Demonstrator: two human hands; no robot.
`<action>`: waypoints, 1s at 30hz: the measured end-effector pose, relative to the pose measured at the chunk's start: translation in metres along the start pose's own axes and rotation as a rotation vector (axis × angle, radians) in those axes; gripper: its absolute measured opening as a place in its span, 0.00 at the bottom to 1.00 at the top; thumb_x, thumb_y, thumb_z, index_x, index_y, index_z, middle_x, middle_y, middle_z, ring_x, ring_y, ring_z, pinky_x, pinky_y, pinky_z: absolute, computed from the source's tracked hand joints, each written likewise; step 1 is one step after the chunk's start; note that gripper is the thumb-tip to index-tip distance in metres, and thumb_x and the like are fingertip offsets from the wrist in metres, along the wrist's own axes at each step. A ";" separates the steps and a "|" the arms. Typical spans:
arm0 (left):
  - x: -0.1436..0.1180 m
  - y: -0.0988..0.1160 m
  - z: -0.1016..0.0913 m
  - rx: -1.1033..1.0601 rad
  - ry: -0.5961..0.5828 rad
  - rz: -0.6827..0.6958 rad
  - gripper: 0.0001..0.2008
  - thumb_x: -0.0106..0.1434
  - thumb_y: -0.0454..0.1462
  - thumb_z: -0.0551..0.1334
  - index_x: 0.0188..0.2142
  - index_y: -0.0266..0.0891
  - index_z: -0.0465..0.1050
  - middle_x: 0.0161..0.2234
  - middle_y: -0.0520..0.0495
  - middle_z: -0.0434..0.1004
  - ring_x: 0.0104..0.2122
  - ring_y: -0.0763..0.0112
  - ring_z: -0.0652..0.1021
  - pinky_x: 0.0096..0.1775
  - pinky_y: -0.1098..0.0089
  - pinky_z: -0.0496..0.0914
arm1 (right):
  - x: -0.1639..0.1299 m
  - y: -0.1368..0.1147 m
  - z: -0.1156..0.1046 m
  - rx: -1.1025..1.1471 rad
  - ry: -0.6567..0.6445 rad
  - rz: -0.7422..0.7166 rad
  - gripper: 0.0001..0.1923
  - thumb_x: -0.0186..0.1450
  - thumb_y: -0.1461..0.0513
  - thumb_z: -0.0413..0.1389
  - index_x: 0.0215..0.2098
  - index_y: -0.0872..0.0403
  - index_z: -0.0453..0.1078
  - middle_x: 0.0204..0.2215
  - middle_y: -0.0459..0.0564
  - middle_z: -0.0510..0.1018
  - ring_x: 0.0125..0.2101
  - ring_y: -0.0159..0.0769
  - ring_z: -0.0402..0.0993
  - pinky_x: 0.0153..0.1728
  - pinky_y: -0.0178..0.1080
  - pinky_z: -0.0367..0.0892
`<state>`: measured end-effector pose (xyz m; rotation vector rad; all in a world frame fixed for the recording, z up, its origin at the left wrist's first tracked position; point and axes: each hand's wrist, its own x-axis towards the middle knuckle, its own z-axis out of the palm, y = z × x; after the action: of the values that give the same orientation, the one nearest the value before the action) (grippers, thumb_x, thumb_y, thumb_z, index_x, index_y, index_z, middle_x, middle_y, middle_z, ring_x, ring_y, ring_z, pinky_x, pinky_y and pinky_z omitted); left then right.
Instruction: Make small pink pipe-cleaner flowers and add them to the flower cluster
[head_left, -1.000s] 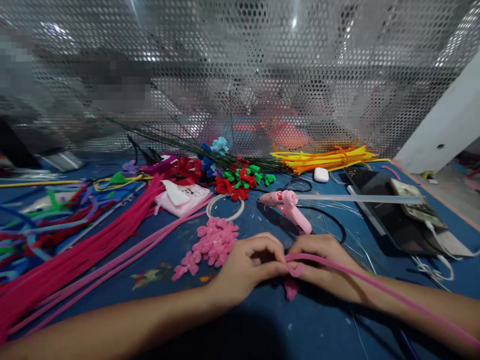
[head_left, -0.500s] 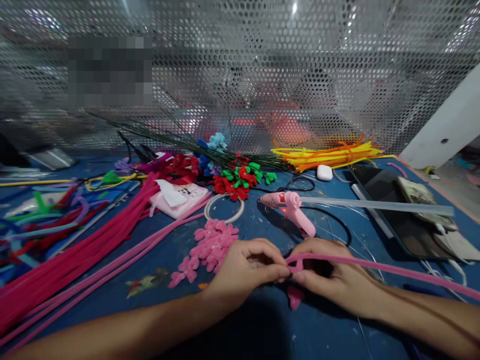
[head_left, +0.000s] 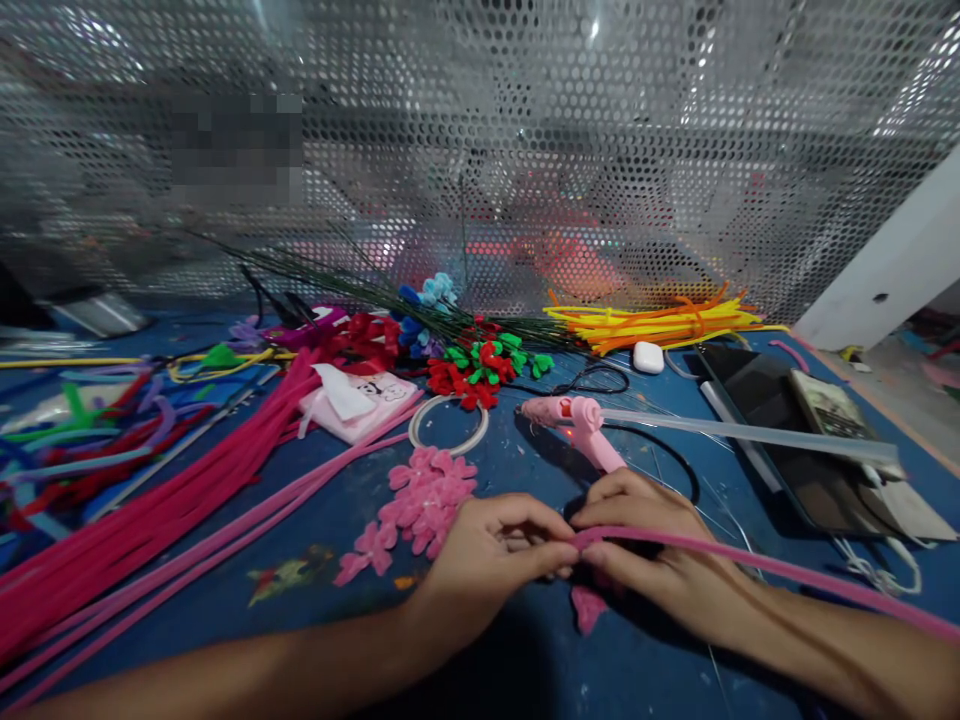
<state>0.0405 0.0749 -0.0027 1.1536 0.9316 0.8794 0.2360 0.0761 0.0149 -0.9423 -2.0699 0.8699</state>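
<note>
My left hand (head_left: 487,560) and my right hand (head_left: 652,545) meet at the near middle of the blue table (head_left: 225,560), both pinching the end of a long pink pipe cleaner (head_left: 757,565) that trails off to the right over my right forearm. A small pink folded piece (head_left: 587,607) lies on the table just below the fingers. A pile of pink pipe-cleaner flowers (head_left: 420,500) sits just left of my left hand. A pink glue gun (head_left: 577,425) with a clear glue stick (head_left: 750,432) lies right behind my right hand.
Bundles of magenta and pink pipe cleaners (head_left: 150,520) spread across the left. Red and green flowers (head_left: 480,365), a white ring (head_left: 448,425) and yellow-orange pipe cleaners (head_left: 660,322) lie farther back. A dark tablet (head_left: 780,420) lies at right. A perforated metal screen (head_left: 480,150) closes the back.
Both hands stay together on the pink pipe cleaner's end, shifting slightly; the fingers have reworked their pinch. The small pink piece below them now lies more exposed.
</note>
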 end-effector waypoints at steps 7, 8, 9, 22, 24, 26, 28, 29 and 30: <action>0.000 0.004 0.002 0.013 0.009 0.030 0.01 0.52 0.33 0.67 0.27 0.37 0.78 0.25 0.51 0.76 0.24 0.76 0.77 0.29 0.76 0.71 | 0.000 0.005 0.002 -0.037 0.053 -0.031 0.08 0.63 0.60 0.58 0.41 0.48 0.74 0.39 0.47 0.73 0.40 0.30 0.71 0.41 0.33 0.66; 0.000 0.005 0.003 0.013 0.010 0.027 0.02 0.52 0.33 0.67 0.27 0.36 0.78 0.25 0.51 0.76 0.24 0.76 0.76 0.28 0.76 0.71 | -0.001 0.006 0.002 -0.038 0.062 -0.030 0.09 0.63 0.60 0.58 0.41 0.48 0.75 0.39 0.47 0.73 0.40 0.31 0.71 0.42 0.33 0.66; 0.000 0.006 0.003 0.014 0.013 0.023 0.02 0.52 0.33 0.67 0.27 0.36 0.78 0.24 0.52 0.76 0.23 0.76 0.76 0.28 0.77 0.70 | -0.001 0.006 0.002 -0.037 0.073 -0.025 0.09 0.63 0.60 0.58 0.41 0.49 0.75 0.40 0.47 0.73 0.41 0.31 0.71 0.42 0.33 0.66; -0.001 0.009 0.005 0.092 0.010 0.049 0.03 0.52 0.34 0.66 0.26 0.35 0.75 0.24 0.53 0.71 0.22 0.78 0.74 0.28 0.77 0.69 | -0.005 0.004 0.000 -0.101 0.113 -0.095 0.05 0.64 0.61 0.57 0.37 0.50 0.74 0.31 0.45 0.76 0.33 0.28 0.73 0.34 0.30 0.67; -0.002 0.008 0.004 0.149 0.008 0.084 0.04 0.54 0.35 0.65 0.27 0.35 0.75 0.26 0.52 0.71 0.22 0.78 0.74 0.28 0.76 0.68 | -0.005 0.003 -0.001 -0.100 0.086 -0.128 0.05 0.64 0.62 0.56 0.36 0.51 0.75 0.30 0.45 0.78 0.32 0.27 0.74 0.34 0.29 0.67; -0.003 0.007 0.003 0.221 -0.002 0.127 0.05 0.56 0.36 0.64 0.28 0.35 0.75 0.27 0.51 0.71 0.23 0.77 0.74 0.28 0.76 0.68 | -0.004 0.001 -0.001 -0.076 0.064 -0.131 0.06 0.64 0.63 0.56 0.36 0.51 0.75 0.30 0.45 0.79 0.31 0.27 0.74 0.34 0.30 0.67; -0.005 0.007 0.002 0.312 -0.010 0.177 0.05 0.57 0.37 0.63 0.29 0.36 0.75 0.28 0.50 0.72 0.26 0.75 0.74 0.30 0.75 0.68 | -0.003 0.000 0.000 -0.026 0.042 -0.079 0.06 0.64 0.63 0.56 0.33 0.52 0.76 0.28 0.45 0.79 0.30 0.28 0.74 0.34 0.30 0.68; -0.006 0.008 0.002 0.361 -0.015 0.200 0.05 0.57 0.37 0.63 0.30 0.37 0.75 0.29 0.50 0.73 0.28 0.74 0.74 0.31 0.74 0.68 | -0.003 -0.001 0.001 0.013 0.032 -0.027 0.06 0.64 0.62 0.56 0.32 0.53 0.76 0.27 0.45 0.79 0.29 0.28 0.74 0.32 0.31 0.68; -0.007 0.008 0.002 0.405 -0.017 0.221 0.05 0.57 0.37 0.63 0.31 0.37 0.76 0.29 0.49 0.73 0.29 0.73 0.74 0.32 0.73 0.68 | -0.003 -0.001 0.002 0.076 0.019 0.044 0.08 0.63 0.60 0.57 0.30 0.54 0.76 0.25 0.46 0.79 0.26 0.28 0.74 0.30 0.31 0.68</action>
<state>0.0391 0.0698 0.0063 1.6336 1.0096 0.8767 0.2356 0.0730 0.0140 -0.9551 -1.9919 0.9526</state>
